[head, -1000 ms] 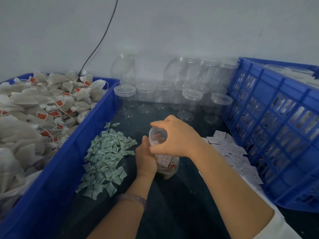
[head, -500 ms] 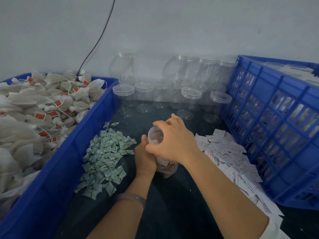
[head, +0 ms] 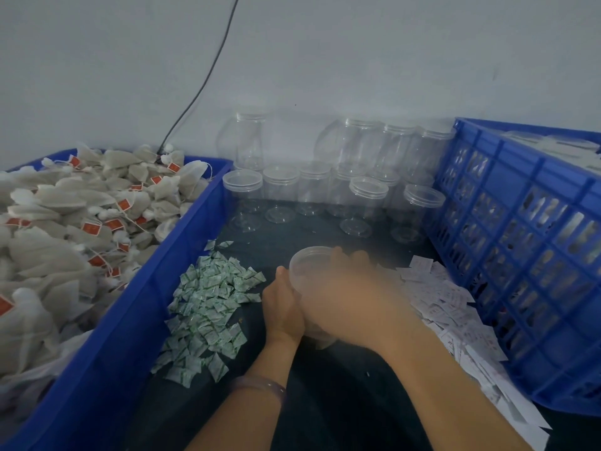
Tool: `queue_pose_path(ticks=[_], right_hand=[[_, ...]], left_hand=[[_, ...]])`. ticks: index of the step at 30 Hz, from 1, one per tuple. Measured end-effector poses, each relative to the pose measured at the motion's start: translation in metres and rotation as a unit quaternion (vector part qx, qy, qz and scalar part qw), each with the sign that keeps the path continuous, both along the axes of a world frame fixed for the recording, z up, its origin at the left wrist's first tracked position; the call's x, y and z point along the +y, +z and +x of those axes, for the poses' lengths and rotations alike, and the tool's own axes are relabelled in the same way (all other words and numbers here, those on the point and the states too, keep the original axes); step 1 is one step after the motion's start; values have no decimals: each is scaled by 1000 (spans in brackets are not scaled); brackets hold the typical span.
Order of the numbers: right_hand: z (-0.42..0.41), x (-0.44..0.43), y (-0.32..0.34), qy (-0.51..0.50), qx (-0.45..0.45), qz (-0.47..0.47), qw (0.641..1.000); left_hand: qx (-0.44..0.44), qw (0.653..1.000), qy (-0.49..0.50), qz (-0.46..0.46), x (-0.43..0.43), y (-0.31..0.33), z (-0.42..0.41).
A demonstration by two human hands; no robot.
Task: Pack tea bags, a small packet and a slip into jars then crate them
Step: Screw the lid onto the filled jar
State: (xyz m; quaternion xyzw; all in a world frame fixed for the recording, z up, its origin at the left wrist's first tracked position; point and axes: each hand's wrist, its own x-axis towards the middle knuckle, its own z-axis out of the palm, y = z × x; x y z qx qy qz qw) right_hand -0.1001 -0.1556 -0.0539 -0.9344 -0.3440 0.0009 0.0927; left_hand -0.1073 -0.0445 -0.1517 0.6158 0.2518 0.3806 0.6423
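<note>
Left of the blue slatted plastic crate (head: 520,255), the tilted clear plastic jar (head: 309,255) has been uncovered at its mouth: the blurred right hand (head: 354,297) is apparently curled round its body, the left hand (head: 284,310) clamped opposite. Filling is judged complete.

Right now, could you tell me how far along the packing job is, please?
Done: pale shapes show through slots of the blue crate, possibly packed jars. In hand: the left hand grips one jar; the blurred right hand covers it, contents hidden. Left: many empty jars stand behind; tea bags, green packets and slips are plentiful.
</note>
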Motion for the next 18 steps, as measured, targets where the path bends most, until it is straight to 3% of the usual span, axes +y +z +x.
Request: queue_pose_path(ticks=[2,5,8,11,15,18], right_hand=[[-7,-9,3,-17,-11,2,1000],[-5,-7,8,-30,-64,14,997],[14,7,13,60,1,74,995],[25,20,10,156,43,103,981],[23,29,-10,93,-18,181,979],[15,37,-18,41,-69,174,982]], left_hand=[[-4,1000,-9,5,-2,2,-2],[-13,998,-30,-58,0,2,-1],[7,997,-13,-72,4,2,2],[36,999,-1,-2,5,1,2],[43,998,-16,-30,3,2,2],[54,996,-26,-72,7,-4,7]])
